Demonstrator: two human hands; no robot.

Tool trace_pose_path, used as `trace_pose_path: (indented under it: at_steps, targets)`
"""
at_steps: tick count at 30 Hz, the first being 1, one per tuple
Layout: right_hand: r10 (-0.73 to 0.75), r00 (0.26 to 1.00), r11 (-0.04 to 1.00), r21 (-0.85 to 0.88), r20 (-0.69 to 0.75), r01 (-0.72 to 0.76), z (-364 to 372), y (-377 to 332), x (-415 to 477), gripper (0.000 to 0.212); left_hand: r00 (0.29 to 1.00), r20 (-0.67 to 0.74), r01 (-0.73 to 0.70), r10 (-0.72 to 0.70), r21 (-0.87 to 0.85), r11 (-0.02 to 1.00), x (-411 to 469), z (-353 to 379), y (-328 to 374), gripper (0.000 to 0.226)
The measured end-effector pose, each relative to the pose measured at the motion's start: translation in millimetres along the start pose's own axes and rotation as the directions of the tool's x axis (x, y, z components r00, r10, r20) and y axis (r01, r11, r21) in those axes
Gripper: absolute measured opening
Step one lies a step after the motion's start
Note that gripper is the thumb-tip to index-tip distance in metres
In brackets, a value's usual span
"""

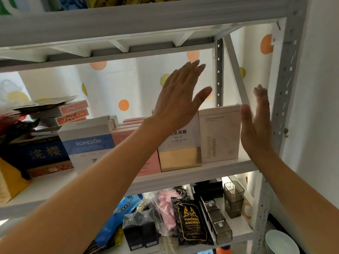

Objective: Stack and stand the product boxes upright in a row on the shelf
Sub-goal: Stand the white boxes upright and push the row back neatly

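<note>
Product boxes stand upright in a row on the white shelf (pixel 216 169): a blue-and-white Romeson box (pixel 88 143), a pink box (pixel 152 164), a white-and-gold mask box (pixel 180 153) and a cream Kangaroo Mommy box (pixel 220 136) at the right end. My left hand (pixel 180 94) hovers flat, fingers straight, above the white-and-gold box and holds nothing. My right hand (pixel 255 129) is flat and upright just right of the cream box, at or near its side edge. More boxes stand behind the front row, partly hidden by my left arm.
A dark blue box (pixel 45 153) and a stack of orange-patterned boxes (pixel 73 113) sit in the clutter at the shelf's left. The frame's diagonal brace (pixel 236 70) and right post (pixel 284 92) bound the right end. Bags and black boxes fill the shelf below; white plates (pixel 280 242) stand lower right.
</note>
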State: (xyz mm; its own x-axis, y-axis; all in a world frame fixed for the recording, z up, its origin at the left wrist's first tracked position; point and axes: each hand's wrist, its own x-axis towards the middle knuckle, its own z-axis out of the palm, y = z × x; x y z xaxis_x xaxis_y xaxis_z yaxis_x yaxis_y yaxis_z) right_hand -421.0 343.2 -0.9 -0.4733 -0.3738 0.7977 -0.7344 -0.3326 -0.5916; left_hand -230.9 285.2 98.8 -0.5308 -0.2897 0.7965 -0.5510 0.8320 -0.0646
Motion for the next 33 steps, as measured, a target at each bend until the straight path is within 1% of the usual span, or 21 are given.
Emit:
trace_pose_path:
  at_steps: [2,4,6,7,8,9,10,11,12,13,14,15,16,17,19,22,23,25,29,33]
  targets:
    - [-0.117,0.993,0.993,0.009,-0.008,0.117,14.8,-15.0,-13.6,0.058,0.995,-0.097,0.030,-0.034,-0.046,0.999,-31.4,-9.6,-6.9,0.059]
    - [-0.217,0.976,0.976,0.015,0.011,0.217,30.9,-27.7,-36.1,0.059,0.973,-0.215,0.066,-0.090,-0.115,0.991,-75.1,-18.8,-17.2,0.056]
    - [-0.325,0.943,0.945,0.053,0.067,0.322,47.8,-38.3,-65.5,0.060,0.929,-0.338,0.095,-0.149,-0.172,0.981,-125.7,-25.4,-30.4,0.047]
    - [-0.374,0.922,0.926,0.107,0.104,0.363,56.7,-43.3,-81.8,0.057,0.904,-0.390,0.106,-0.174,-0.189,0.976,-152.2,-26.8,-39.5,0.039]
    - [-0.392,0.907,0.914,0.176,0.150,0.366,63.7,-47.1,-95.4,0.051,0.884,-0.415,0.133,-0.215,-0.217,0.967,-175.5,-24.7,-49.1,0.029]
    - [-0.378,0.899,0.913,0.253,0.220,0.321,73.7,-51.0,-108.6,0.044,0.866,-0.404,0.195,-0.294,-0.268,0.943,-198.7,-23.9,-59.6,0.020]
    - [-0.335,0.891,0.918,0.319,0.307,0.235,84.5,-58.0,-121.0,0.037,0.842,-0.354,0.287,-0.407,-0.345,0.894,-219.4,-24.5,-71.3,0.015]
    - [-0.273,0.871,0.924,0.363,0.408,0.120,94.9,-66.1,-130.4,0.031,0.809,-0.269,0.385,-0.523,-0.430,0.816,-235.4,-25.9,-83.5,0.014]
    - [-0.200,0.833,0.922,0.386,0.516,-0.018,106.7,-74.7,-137.1,0.026,0.768,-0.163,0.473,-0.619,-0.508,0.720,-248.1,-28.0,-97.0,0.015]
    - [-0.130,0.778,0.905,0.394,0.615,-0.159,119.2,-83.0,-141.3,0.024,0.728,-0.046,0.543,-0.684,-0.570,0.616,-257.6,-30.6,-110.8,0.014]
    - [-0.072,0.718,0.876,0.389,0.693,-0.287,132.4,-89.6,-144.3,0.023,0.695,0.073,0.598,-0.715,-0.612,0.519,-265.0,-33.8,-124.7,0.012]
    - [-0.029,0.660,0.838,0.378,0.751,-0.393,145.9,-94.3,-145.6,0.022,0.675,0.178,0.638,-0.716,-0.629,0.445,-269.3,-38.0,-137.5,0.011]
    - [0.001,0.606,0.802,0.361,0.795,-0.475,158.7,-97.8,-146.9,0.021,0.671,0.261,0.668,-0.694,-0.620,0.412,-272.4,-42.3,-149.6,0.011]
    - [0.021,0.560,0.773,0.342,0.828,-0.534,170.6,-101.3,-147.8,0.020,0.676,0.325,0.689,-0.661,-0.596,0.412,-274.6,-46.9,-160.6,0.011]
    - [0.047,0.504,0.732,0.313,0.862,-0.605,190.5,-106.0,-148.7,0.018,0.684,0.412,0.711,-0.602,-0.561,0.423,-277.7,-54.2,-178.8,0.011]
    - [0.093,0.444,0.647,0.285,0.891,-0.707,208.6,-112.3,-146.7,0.021,0.679,0.469,0.729,-0.564,-0.522,0.443,-278.7,-60.8,-196.9,0.012]
    - [0.100,0.430,0.634,0.275,0.898,-0.723,211.7,-114.0,-146.2,0.022,0.681,0.479,0.728,-0.553,-0.519,0.448,-278.8,-61.6,-200.4,0.013]
    - [0.113,0.424,0.639,0.261,0.899,-0.723,215.0,-115.1,-146.5,0.020,0.688,0.488,0.723,-0.538,-0.527,0.447,-278.9,-61.9,-203.8,0.014]
    - [0.129,0.424,0.638,0.252,0.896,-0.728,218.1,-112.6,-147.5,0.017,0.682,0.498,0.725,-0.536,-0.557,0.405,-278.5,-59.0,-204.8,0.017]
    - [0.154,0.420,0.632,0.238,0.894,-0.738,218.4,-115.2,-146.7,0.016,0.683,0.512,0.723,-0.520,-0.570,0.389,-276.6,-57.0,-204.1,0.018]
